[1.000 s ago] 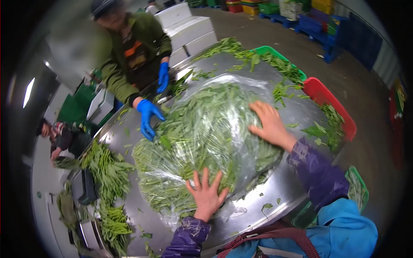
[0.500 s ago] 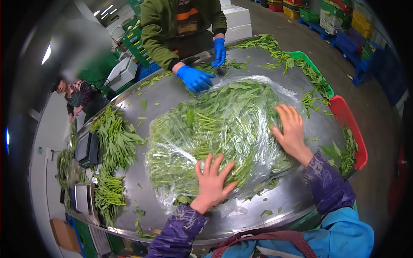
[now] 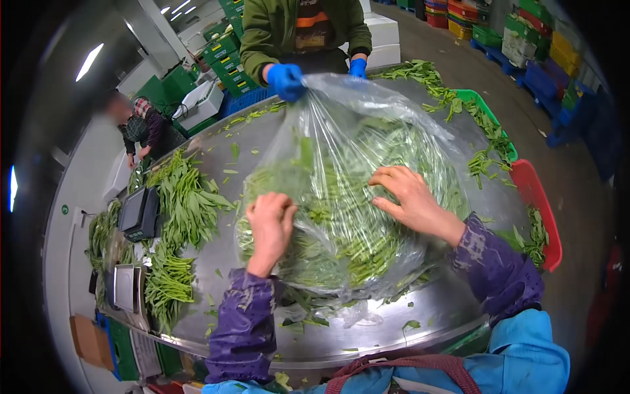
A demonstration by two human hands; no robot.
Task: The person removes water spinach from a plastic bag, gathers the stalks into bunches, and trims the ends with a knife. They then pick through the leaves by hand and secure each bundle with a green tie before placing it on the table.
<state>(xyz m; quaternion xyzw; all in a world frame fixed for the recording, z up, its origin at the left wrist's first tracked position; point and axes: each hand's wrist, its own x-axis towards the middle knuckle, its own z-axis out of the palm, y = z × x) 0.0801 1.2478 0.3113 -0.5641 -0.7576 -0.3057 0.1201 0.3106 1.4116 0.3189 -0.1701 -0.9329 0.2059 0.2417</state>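
A large clear plastic bag (image 3: 328, 125) full of leafy green stems (image 3: 367, 262) lies on the metal table. At the bag's left side my left hand (image 3: 268, 226) has its fingers curled in against the plastic, closed on a bit of it. My right hand (image 3: 413, 200) rests over the bag's right part, thumb and fingers apart. Across the table, a co-worker's blue-gloved hand (image 3: 285, 81) grips the gathered far edge of the bag and holds it up. The co-worker's other blue glove (image 3: 357, 67) is partly hidden behind the plastic.
Loose greens (image 3: 190, 203) lie along the table's left side near a dark scale-like device (image 3: 139, 213) and a small metal tray (image 3: 125, 287). A green crate (image 3: 483, 105) and a red crate (image 3: 539, 220) stand at the right edge. Another person (image 3: 141, 125) bends at the far left.
The co-worker has taken hold of the bag's far edge and raised it. My left hand has moved up and left from lying spread on the bag; its fingers have curled. My right hand moved slightly left.
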